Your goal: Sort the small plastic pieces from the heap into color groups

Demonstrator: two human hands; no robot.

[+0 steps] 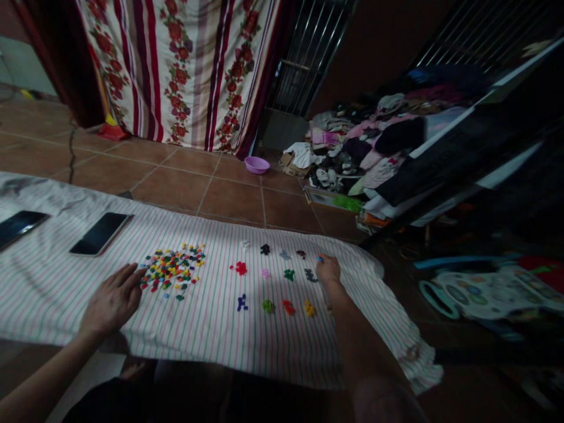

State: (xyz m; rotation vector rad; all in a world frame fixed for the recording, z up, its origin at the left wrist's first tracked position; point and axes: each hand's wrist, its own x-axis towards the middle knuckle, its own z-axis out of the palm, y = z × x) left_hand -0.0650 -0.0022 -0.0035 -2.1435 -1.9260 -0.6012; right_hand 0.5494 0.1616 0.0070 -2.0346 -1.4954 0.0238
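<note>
A mixed heap of small coloured pieces lies on the striped cloth. My left hand rests palm down at the heap's left edge, fingers spread. Over the cloth's right part, my right hand pinches a small blue piece. Small single-colour piles lie between the hands, among them red, black, green, dark blue, lime green, orange and yellow. A grey pile sits just left of my right hand.
Two phones lie at the left, one dark and one with a pale edge. Beyond the cloth, a purple basin stands on the tiled floor near a floral curtain. Clothes are heaped at the back right.
</note>
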